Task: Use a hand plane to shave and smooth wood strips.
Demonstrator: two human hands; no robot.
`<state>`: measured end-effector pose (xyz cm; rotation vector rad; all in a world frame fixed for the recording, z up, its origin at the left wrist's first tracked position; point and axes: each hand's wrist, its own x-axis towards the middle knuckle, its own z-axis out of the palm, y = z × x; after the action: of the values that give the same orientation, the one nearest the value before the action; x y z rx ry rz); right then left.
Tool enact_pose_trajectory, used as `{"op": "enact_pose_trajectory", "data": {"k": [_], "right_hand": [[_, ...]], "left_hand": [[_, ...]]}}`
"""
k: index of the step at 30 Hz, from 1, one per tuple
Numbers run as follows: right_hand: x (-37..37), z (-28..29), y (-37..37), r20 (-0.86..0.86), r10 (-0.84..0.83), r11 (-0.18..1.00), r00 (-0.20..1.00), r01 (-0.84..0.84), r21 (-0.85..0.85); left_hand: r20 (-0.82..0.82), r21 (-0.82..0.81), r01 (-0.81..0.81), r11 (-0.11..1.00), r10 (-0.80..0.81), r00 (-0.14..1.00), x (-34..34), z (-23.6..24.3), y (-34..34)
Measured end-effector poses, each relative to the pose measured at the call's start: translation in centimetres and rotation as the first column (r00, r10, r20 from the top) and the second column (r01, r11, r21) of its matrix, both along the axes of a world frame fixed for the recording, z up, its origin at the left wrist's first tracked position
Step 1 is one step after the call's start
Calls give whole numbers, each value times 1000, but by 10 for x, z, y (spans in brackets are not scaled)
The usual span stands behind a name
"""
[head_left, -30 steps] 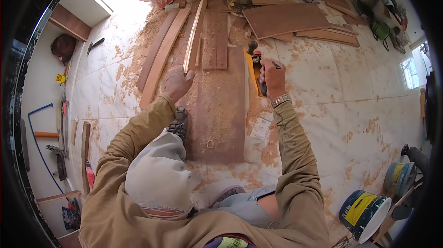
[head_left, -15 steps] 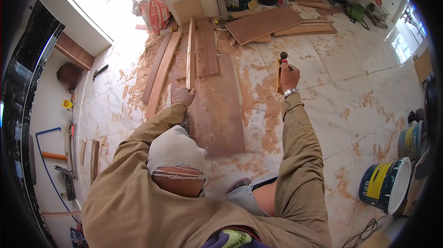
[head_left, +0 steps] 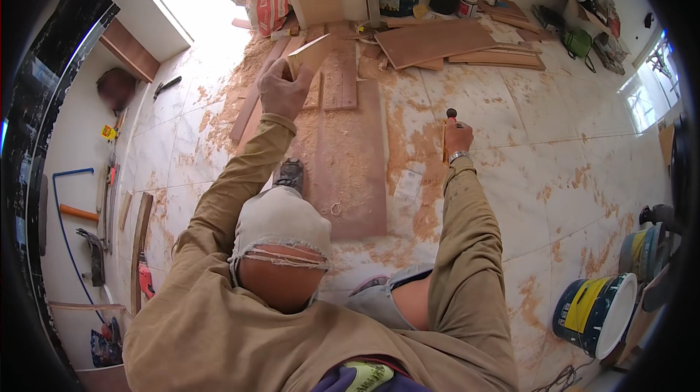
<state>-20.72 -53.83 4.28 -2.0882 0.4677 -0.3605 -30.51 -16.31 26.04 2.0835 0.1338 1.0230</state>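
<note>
Left hand (head_left: 284,93) raised, closed around wooden strip (head_left: 312,56), right hand (head_left: 459,137) outstretched, curled around hand plane (head_left: 451,113)

Pale tiled floor (head_left: 503,180), scattered with wood shavings (head_left: 421,137)

Carries a wide brown board (head_left: 357,188) at the centre, with a white sheet (head_left: 408,185) beside it at three o'clock. Bears stacked planks (head_left: 503,61) at two o'clock, a sack (head_left: 267,5) at eleven, a dark-handled tool (head_left: 168,87) at ten and a dark bucket (head_left: 581,304) at four.
</note>
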Motion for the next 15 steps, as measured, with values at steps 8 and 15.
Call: {"op": "enact_pose_trajectory", "data": {"k": [8,15], "right_hand": [[0,-13,-13,-66,-25,1000,997,26,16],[-6,-25,-32,-60,-43,999,997,45,22]], "left_hand": [[1,38,29,999,-29,1000,6,0,-39],[27,68,43,997,-44,999,5,-3,-39]]}}
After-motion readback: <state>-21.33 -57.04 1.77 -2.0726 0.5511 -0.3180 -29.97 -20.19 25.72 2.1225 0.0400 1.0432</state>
